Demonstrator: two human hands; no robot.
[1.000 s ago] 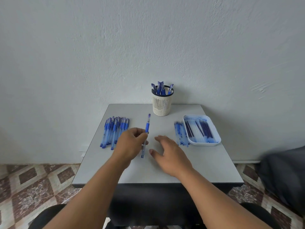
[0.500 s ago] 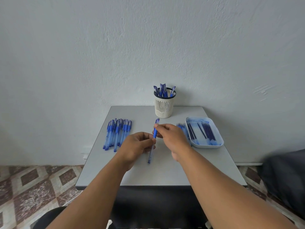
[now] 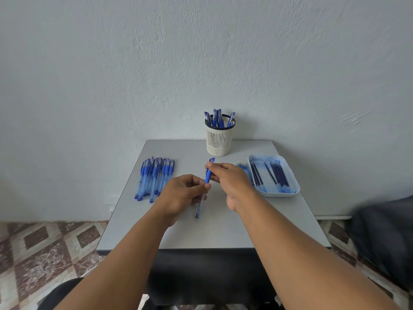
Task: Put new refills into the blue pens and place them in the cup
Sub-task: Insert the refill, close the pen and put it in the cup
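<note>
pen [image 3: 207,175] is being held just above the middle of the grey table [image 3: 223,231], slanting from its capped end near the cup down toward the person. left hand [image 3: 182,194] is pinching the clear lower barrel between thumb and fingertips, and right hand [image 3: 228,179] is curling its fingers round the solid blue upper part. it looks like a light, stiff, smooth plastic stick, so it is likely calling for a firm pinch on each half, close to the joint, if the halves are to be twisted or pulled apart; the thin refill inside is probably bending easily. white mesh cup [image 3: 219,139] is standing at the far edge of the table, already holding several pens. row of blue pens [image 3: 154,177] is lying to the left, and a pale tray [image 3: 288,193] with dark refills [image 3: 279,175] is sitting to the right. compared with a second ago, the right hand is no longer lying flat and empty on the table but is gripping the pen, and the pen is sitting slightly farther right.
</note>
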